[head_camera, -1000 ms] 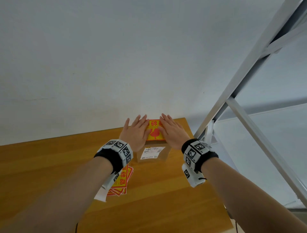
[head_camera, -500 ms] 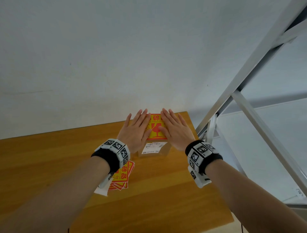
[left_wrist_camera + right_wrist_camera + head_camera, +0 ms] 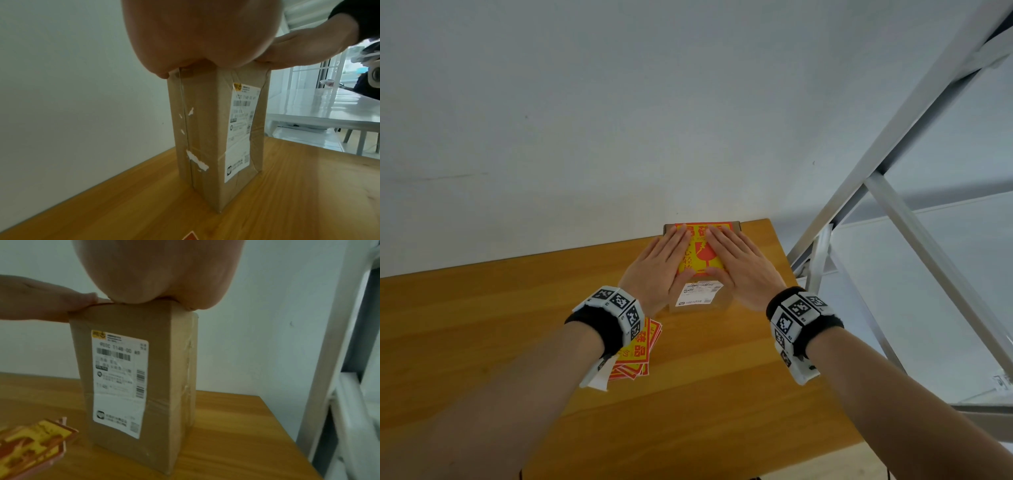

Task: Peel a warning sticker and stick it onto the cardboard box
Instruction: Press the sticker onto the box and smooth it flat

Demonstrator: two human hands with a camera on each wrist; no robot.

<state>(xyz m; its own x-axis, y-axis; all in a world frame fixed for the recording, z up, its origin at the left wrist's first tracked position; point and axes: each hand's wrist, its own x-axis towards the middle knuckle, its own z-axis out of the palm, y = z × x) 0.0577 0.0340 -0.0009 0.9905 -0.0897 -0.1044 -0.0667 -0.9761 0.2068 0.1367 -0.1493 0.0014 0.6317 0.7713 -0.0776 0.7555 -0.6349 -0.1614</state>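
A tall brown cardboard box (image 3: 717, 301) (image 3: 207, 129) (image 3: 164, 369) stands upright near the table's far right corner, a white shipping label (image 3: 700, 293) (image 3: 119, 379) on its front. A yellow and red warning sticker (image 3: 700, 255) lies on its top face. My left hand (image 3: 662, 260) (image 3: 201, 32) presses flat on the sticker's left part, fingers straight. My right hand (image 3: 736, 258) (image 3: 160, 270) presses flat on its right part, thumb along the near edge. The palms hide the top face in both wrist views.
A stack of red and yellow warning stickers (image 3: 637, 353) (image 3: 33, 443) lies on the wooden table (image 3: 482, 325) under my left wrist. A white wall rises just behind the box. A grey metal frame (image 3: 893, 144) slants up at the right, past the table's edge.
Both hands have slid forward along the sticker toward the box's far edge, staying flat on it. The camera has tilted, so the scene sits lower in view.
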